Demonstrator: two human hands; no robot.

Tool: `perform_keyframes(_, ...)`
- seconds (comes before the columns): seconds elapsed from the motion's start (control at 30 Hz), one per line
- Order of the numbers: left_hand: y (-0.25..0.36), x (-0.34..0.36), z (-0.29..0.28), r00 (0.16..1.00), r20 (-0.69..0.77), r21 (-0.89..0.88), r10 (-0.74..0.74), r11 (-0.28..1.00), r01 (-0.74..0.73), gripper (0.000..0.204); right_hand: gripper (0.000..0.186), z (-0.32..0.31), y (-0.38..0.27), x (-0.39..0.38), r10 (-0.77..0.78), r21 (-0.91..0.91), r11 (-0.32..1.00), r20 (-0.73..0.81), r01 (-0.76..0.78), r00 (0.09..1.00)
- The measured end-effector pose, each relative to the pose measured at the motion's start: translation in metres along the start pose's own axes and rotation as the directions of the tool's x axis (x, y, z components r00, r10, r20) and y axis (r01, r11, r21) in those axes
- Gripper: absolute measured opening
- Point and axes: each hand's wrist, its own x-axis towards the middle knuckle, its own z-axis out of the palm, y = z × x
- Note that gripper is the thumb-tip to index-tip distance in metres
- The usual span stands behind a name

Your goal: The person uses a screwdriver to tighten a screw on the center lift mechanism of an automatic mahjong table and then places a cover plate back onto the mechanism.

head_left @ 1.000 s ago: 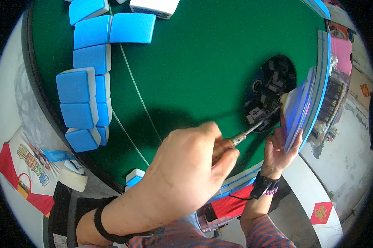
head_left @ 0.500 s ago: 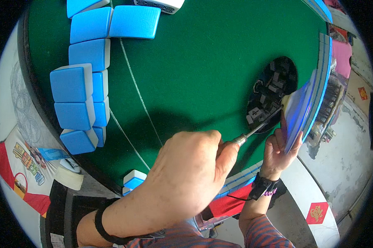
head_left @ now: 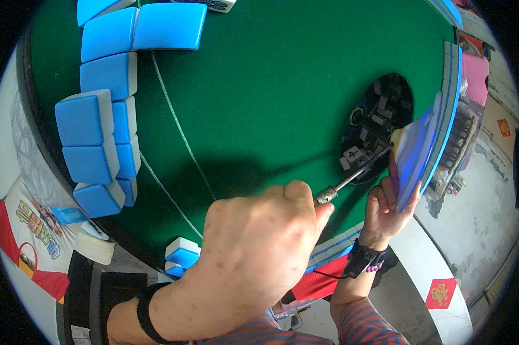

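Observation:
Fisted around the handle of a screwdriver (head_left: 326, 195), my left hand (head_left: 256, 241) is over the green felt of a mahjong table (head_left: 259, 98). The metal shaft points up and right, and its tip reaches the cream-coloured part at the edge of a translucent plastic cover (head_left: 417, 149). Blue light shows in that cover, which is tilted on its side. Gripping its lower end, my right hand (head_left: 386, 204) has its fingers curled on one side and the thumb on the other. Beside the cover, a dark oval opening (head_left: 380, 123) in the felt shows several tiles inside.
Large blue-backed mahjong tiles (head_left: 87, 121) stand stacked along the left edge, with a few more tiles (head_left: 183, 253) near the front. Long rows of tiles (head_left: 452, 86) line the right edge. A red cloth (head_left: 322, 279) lies below the front edge.
My left hand has turned slightly about the screwdriver and its thumb has shifted. The tiles appear a little farther left as the view shifts. My right hand keeps its grip on the cover.

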Motion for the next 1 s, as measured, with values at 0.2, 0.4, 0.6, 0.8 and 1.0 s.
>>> perform_keyframes(0.2, -0.003, 0.001, 0.001, 0.998, -0.06, -0.043, -0.02, 0.999, 0.017, 0.033, 0.052, 0.001, 0.0, 0.0, 0.018, 0.021, 1.0, -0.024, -0.018, 1.0)
perform_keyframes(0.4, 0.002, -0.001, 0.008, 0.997, 0.072, 0.139, 0.0, 0.99, -0.01, 0.036, 0.053, 0.002, -0.001, -0.001, -0.011, -0.013, 1.0, -0.038, 0.01, 0.999)
perform_keyframes(0.6, 0.002, 0.001, 0.012, 0.998, -0.057, 0.093, -0.039, 0.995, 0.044, 0.035, 0.06, -0.005, 0.001, -0.002, -0.028, 0.034, 0.999, 0.029, 0.027, 0.999)
perform_keyframes(0.8, 0.006, -0.001, 0.013, 0.998, -0.02, 0.156, 0.061, 0.986, -0.057, 0.037, 0.059, -0.004, 0.0, -0.002, -0.017, 0.031, 0.999, 0.029, 0.016, 0.999)
perform_keyframes(1.0, 0.01, 0.002, 0.014, 0.994, -0.048, 0.109, -0.101, 0.988, 0.106, 0.037, 0.064, -0.007, 0.0, -0.002, -0.012, 0.041, 0.999, 0.052, 0.01, 0.999)
